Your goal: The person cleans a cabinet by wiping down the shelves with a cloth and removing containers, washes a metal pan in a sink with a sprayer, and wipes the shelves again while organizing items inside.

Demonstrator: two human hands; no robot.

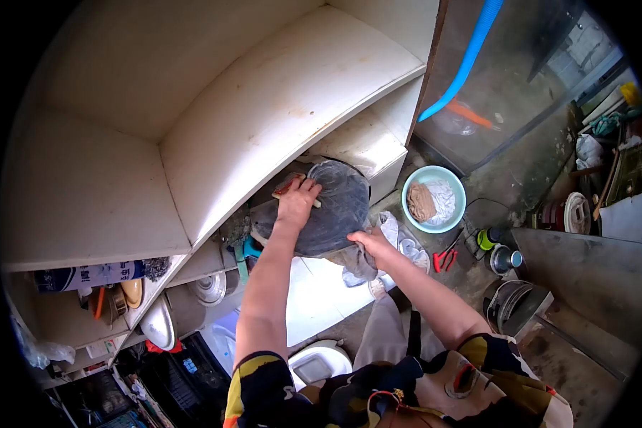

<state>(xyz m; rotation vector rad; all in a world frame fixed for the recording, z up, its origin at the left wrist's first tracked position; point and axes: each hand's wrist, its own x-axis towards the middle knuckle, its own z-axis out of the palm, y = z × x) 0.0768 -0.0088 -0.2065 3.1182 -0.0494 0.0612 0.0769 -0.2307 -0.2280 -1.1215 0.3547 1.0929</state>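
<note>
A dark grey, scuffed, rounded slab (335,196) rests partly inside the lower opening of the pale cabinet. On its top my left hand (299,203) is closed over a flat red and cream piece (287,187), whose exact kind is mostly covered by my fingers. My right hand (367,244) pinches the slab's near right edge. Below that edge hangs a crumpled grey cloth (357,262), close to my right fingers.
Overhead is the cabinet's wide shelf (292,93). To the right stand a light-green basin (409,207) with brown and white cloths, red-handled pliers (446,258) and a metal cup (505,260). A blue hose (471,60) hangs above. A white lidded bucket (321,360) sits near my legs.
</note>
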